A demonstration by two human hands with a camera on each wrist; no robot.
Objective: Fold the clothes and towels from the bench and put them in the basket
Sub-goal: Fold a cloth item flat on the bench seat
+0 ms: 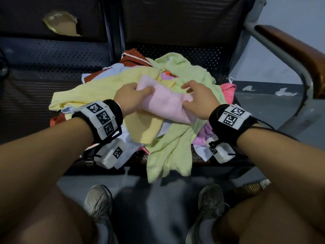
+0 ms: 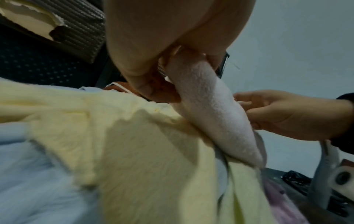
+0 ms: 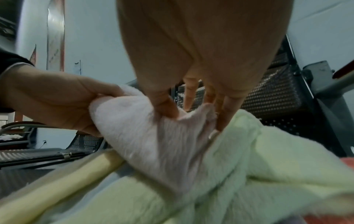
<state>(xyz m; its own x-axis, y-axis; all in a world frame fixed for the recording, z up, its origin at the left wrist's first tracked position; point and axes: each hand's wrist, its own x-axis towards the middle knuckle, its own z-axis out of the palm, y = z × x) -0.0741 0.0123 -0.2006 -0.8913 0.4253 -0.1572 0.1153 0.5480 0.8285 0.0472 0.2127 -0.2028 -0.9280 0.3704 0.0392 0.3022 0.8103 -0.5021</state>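
Observation:
A pink towel (image 1: pixel 165 101) lies folded over on top of a heap of clothes on the dark metal bench (image 1: pixel 52 67). My left hand (image 1: pixel 135 93) grips its left end, thumb on top and fingers curled under. My right hand (image 1: pixel 191 95) pinches its right edge between thumb and fingers. The left wrist view shows the pink towel (image 2: pixel 210 109) running from my left hand (image 2: pixel 153 75) down to my right hand (image 2: pixel 287 115). In the right wrist view, my right hand (image 3: pixel 191 109) holds a corner of the pink towel (image 3: pixel 145 136) and my left hand (image 3: pixel 57 100) holds the far end.
Under the pink towel lie a yellow towel (image 1: pixel 105 88), a green towel (image 1: pixel 175 141) hanging over the seat's front edge, a red cloth (image 1: pixel 133 59) and a coral garment (image 1: pixel 228 90). A brown armrest (image 1: pixel 290 50) stands at the right. A woven brown edge (image 1: pixel 251 189) shows by my right knee.

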